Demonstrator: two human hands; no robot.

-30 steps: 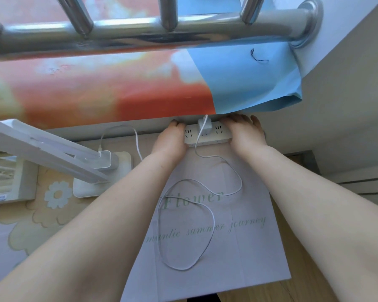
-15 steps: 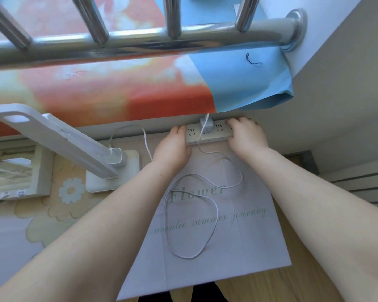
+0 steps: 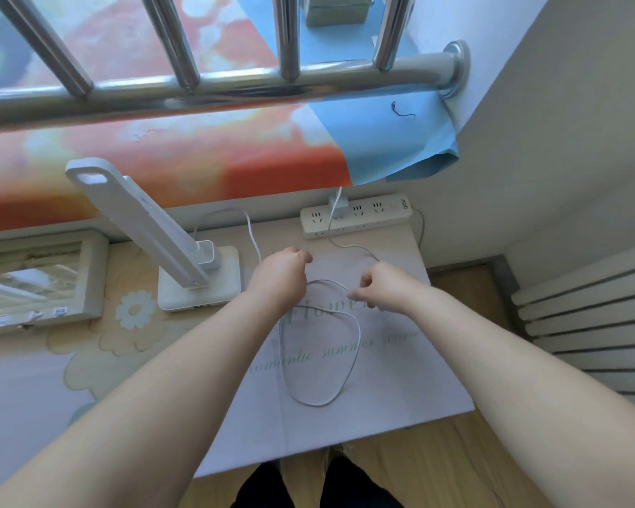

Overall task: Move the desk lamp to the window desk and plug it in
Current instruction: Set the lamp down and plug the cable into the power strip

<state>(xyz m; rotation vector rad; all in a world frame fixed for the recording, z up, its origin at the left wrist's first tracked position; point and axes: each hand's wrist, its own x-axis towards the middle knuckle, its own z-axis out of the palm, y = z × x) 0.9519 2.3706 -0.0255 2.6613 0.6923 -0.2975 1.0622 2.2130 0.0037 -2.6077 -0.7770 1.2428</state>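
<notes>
The white desk lamp (image 3: 198,276) stands on the window desk (image 3: 400,379), its arm tilted up to the left. Its white cable (image 3: 321,401) lies in a loop on the desk and ends in a white plug (image 3: 335,206) seated in the white power strip (image 3: 385,214) at the back edge. My left hand (image 3: 283,275) hovers right of the lamp base with fingers curled. My right hand (image 3: 384,287) is also curled, just in front of the strip. The cable runs beneath both hands; neither visibly grips it.
A steel window rail (image 3: 235,86) with upright bars crosses overhead. An orange and blue cloth (image 3: 393,148) hangs over the sill. A framed mirror (image 3: 37,284) lies left of the lamp. A white radiator (image 3: 583,324) stands to the right, beyond the desk edge.
Both hands have let go of the power strip and drawn back toward me, fingers curling. The view has tilted, showing more of the lamp and rail.
</notes>
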